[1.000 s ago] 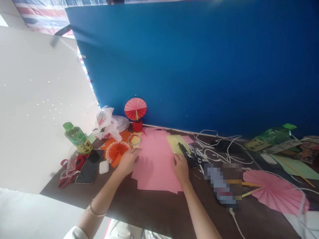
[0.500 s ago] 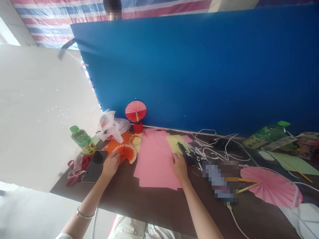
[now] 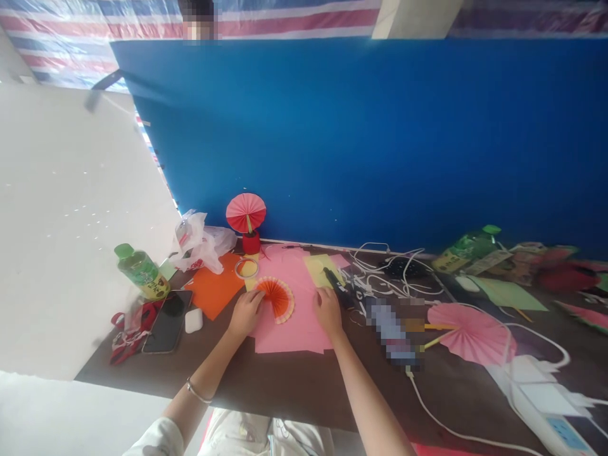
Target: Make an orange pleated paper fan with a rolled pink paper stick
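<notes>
Orange fan (image 3: 280, 296) pinched near its edge by my nearly closed left hand (image 3: 246, 313), presumably keeping pleats spread; half-curled right hand (image 3: 329, 311) (grip unclear) steadies pink paper (image 3: 289, 340), I think.

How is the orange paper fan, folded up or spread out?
Spread out: the pleated orange paper fan opens in a wide curve, its creases and pale rim showing.

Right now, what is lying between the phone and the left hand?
Between the phone and left hand, the head view shows a white case, the orange paper's near corner and bare table.
</notes>
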### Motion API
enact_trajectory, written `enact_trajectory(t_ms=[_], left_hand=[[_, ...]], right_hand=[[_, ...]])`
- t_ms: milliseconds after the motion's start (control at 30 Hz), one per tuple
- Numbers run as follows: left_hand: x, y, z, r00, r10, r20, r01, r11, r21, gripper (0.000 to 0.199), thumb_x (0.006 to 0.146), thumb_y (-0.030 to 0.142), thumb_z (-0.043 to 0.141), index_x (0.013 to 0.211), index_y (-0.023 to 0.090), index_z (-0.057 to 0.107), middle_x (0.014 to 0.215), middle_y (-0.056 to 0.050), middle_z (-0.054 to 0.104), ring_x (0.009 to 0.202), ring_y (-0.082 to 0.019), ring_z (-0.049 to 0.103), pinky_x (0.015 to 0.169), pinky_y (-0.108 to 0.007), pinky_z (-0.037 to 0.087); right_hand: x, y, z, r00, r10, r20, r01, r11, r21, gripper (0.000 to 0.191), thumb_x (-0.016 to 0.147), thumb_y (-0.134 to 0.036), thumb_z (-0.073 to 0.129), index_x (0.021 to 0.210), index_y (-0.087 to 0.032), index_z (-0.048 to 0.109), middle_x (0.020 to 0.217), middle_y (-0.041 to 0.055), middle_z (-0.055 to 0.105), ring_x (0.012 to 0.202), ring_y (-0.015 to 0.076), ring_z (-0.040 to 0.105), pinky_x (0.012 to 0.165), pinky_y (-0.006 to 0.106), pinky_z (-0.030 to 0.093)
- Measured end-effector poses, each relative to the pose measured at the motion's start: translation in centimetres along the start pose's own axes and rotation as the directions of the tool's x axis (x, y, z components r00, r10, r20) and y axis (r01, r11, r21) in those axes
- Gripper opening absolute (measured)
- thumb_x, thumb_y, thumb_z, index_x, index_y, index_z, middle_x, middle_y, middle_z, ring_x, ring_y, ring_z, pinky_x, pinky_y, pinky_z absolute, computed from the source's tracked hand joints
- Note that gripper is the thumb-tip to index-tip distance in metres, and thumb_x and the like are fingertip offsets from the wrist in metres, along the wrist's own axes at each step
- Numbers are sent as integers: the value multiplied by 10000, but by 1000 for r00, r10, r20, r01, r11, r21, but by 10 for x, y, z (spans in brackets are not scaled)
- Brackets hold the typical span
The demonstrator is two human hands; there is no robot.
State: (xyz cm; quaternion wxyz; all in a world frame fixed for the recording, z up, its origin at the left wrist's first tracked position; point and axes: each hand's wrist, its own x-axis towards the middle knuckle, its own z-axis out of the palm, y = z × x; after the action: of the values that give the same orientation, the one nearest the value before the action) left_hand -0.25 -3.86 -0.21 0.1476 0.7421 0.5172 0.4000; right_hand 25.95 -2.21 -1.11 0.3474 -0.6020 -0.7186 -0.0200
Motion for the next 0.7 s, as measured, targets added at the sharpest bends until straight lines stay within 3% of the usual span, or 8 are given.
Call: enact_trajectory(t_ms=[100, 200, 300, 433, 567, 700], left_hand=[[-5, -4, 6, 998, -14, -64, 13, 1000, -23, 339, 764, 136, 470, 1066, 211, 604, 1121, -109, 594, 1055, -262, 524, 937, -424, 396], [-8, -11, 1, 990, -50, -129, 40, 996, -73, 286, 778, 135, 427, 985, 183, 618, 1029, -98, 612, 988, -224, 555, 881, -383, 438], [-7, -16, -3, 982, -133, -134, 109, 979, -171, 243, 767, 128, 415, 867, 177, 631, 904, -70, 630, 878, -190, 592, 798, -330, 469], [-5, -22, -3, 975, -186, -124, 157, 964, -213, 245, 746, 126, 397, 787, 173, 634, 847, -53, 643, 826, -175, 610, 772, -304, 472], [-5, -27, -2, 968, -221, -123, 189, 955, -227, 243, 740, 139, 393, 763, 169, 633, 818, -49, 653, 799, -175, 618, 736, -296, 482], [-5, -25, -3, 966, -230, -121, 199, 954, -224, 237, 744, 145, 394, 753, 170, 629, 791, -45, 659, 779, -172, 621, 740, -303, 486]], right_hand=[[-2, 8, -9, 998, 32, -47, -31, 999, 19, 203, 841, -178, 382, 861, -171, 584, 877, 76, 591, 870, 186, 534, 811, 313, 433], [0, 28, -25, 986, 113, -125, -114, 994, 3, 237, 837, -182, 359, 896, -149, 586, 910, 111, 597, 919, 216, 525, 858, 371, 415], [4, 52, -42, 975, 179, -132, -185, 982, -35, 245, 809, -192, 384, 926, -134, 591, 913, 125, 603, 922, 238, 524, 862, 398, 403], [7, 69, -50, 971, 235, -32, -237, 965, -110, 242, 788, -233, 434, 940, -142, 600, 900, 122, 611, 898, 254, 534, 824, 393, 406], [8, 66, -42, 968, 230, 102, -211, 962, -171, 271, 750, -234, 507, 993, -151, 595, 931, 107, 623, 901, 251, 545, 832, 373, 392], [11, 60, -36, 965, 222, 143, -191, 960, -205, 282, 757, -195, 494, 1016, -146, 592, 967, 112, 626, 904, 246, 552, 828, 362, 386]])
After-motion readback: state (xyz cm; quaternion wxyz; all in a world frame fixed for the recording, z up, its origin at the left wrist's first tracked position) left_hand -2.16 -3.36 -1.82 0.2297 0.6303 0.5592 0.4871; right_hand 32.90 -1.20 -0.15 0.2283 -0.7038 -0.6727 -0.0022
